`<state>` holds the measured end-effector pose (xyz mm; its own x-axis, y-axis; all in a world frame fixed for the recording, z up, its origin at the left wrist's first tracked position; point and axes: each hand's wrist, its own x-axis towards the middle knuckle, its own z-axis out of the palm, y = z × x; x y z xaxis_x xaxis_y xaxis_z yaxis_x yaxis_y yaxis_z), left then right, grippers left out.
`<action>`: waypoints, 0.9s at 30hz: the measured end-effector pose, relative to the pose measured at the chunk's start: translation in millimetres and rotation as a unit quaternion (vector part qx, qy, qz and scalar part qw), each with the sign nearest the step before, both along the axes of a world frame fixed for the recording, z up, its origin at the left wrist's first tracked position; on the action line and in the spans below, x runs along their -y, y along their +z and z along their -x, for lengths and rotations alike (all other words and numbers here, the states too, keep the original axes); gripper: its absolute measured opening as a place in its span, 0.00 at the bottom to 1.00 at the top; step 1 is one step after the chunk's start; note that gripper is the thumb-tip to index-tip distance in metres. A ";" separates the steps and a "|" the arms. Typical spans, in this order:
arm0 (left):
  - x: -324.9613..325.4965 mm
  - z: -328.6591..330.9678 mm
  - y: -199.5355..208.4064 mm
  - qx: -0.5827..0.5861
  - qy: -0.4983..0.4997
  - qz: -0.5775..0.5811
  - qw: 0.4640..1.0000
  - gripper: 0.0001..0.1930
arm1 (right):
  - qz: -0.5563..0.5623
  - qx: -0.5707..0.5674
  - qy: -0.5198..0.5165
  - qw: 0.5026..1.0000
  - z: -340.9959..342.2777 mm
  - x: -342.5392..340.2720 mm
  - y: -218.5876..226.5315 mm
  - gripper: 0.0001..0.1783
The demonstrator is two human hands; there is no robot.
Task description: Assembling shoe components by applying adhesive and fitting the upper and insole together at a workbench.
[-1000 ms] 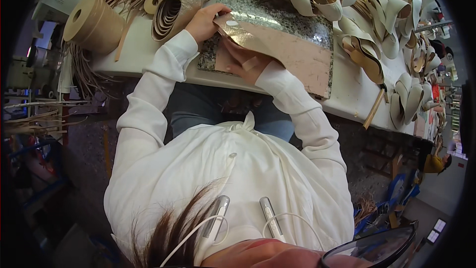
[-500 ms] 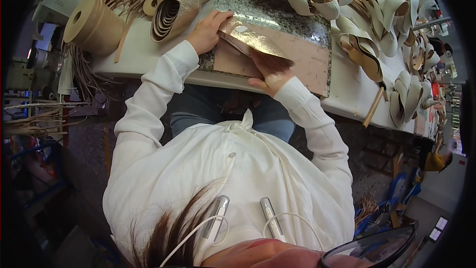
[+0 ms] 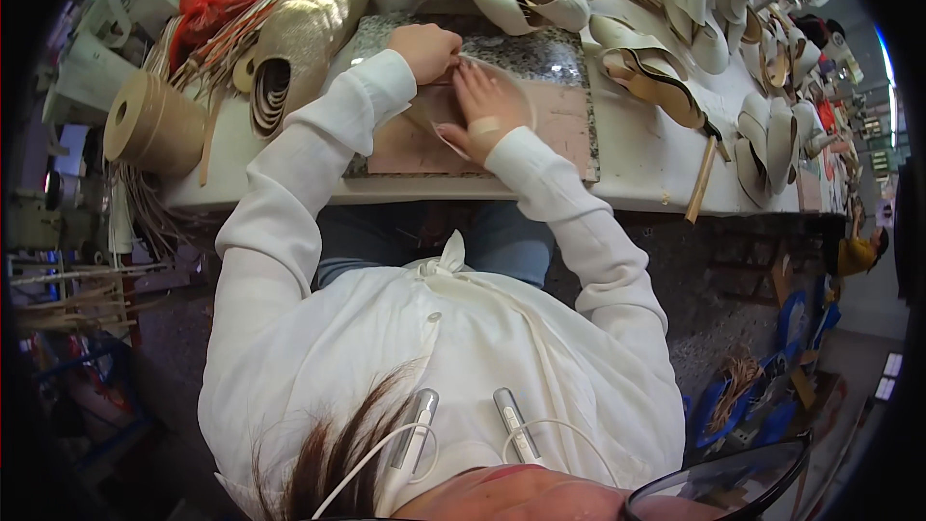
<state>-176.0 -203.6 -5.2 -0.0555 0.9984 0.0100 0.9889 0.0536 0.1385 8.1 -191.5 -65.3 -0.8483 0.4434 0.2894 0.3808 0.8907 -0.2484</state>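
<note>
Pink board (image 3: 559, 125) beneath, I see left fingers (image 3: 446, 46) curled, hold unclear; right fingers (image 3: 475, 87) flat over a sheet (image 3: 439, 108), thumb apart.

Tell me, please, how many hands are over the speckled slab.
2: the left hand, curled at the slab's far left, and the right hand, palm down on a thin piece. Neither is fully hidden.

I had two bare hands, a left hand (image 3: 422, 53) and a right hand (image 3: 489, 108), and one thin, curved, brownish sheet (image 3: 521, 104).
I counted one flat pinkish board (image 3: 566, 123), one speckled grey stone slab (image 3: 564, 66), one large brown cylindrical roll (image 3: 166, 125), one glittering gold rolled sheet (image 3: 313, 31), one small tan roll (image 3: 243, 74) and one crumpled red bundle (image 3: 214, 8); the curved white strap pieces (image 3: 564, 10) overlapped too much to count.
</note>
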 end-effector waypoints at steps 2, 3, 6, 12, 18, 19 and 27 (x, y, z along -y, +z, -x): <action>-6.9 -0.7 -1.6 -0.023 0.019 0.027 0.999 0.13 | -0.021 0.030 0.006 0.999 -4.3 1.7 -7.1 0.42; -9.3 -2.0 1.2 -0.011 0.019 0.045 0.999 0.13 | -0.030 0.048 0.009 0.998 -8.7 3.6 -8.0 0.43; -16.3 -3.2 6.3 0.017 0.018 0.080 0.996 0.12 | -0.040 0.079 -0.002 0.996 -24.2 4.1 -4.8 0.41; -10.0 -6.0 11.0 0.002 0.007 0.097 0.995 0.13 | -0.040 0.084 -0.047 0.995 -95.2 5.8 0.3 0.38; -2.2 -7.6 11.1 0.152 -0.055 0.062 0.985 0.19 | 0.038 -0.268 -0.379 0.885 -314.0 -161.0 -49.3 0.23; 3.0 -3.1 9.8 0.215 -0.054 0.054 0.974 0.20 | -0.207 -0.077 -0.502 0.837 -311.8 -168.1 -26.0 0.23; -27.4 -43.8 0.5 0.322 -0.031 0.071 0.944 0.17 | 0.179 -0.068 -0.667 0.720 -404.4 -217.1 -40.6 0.34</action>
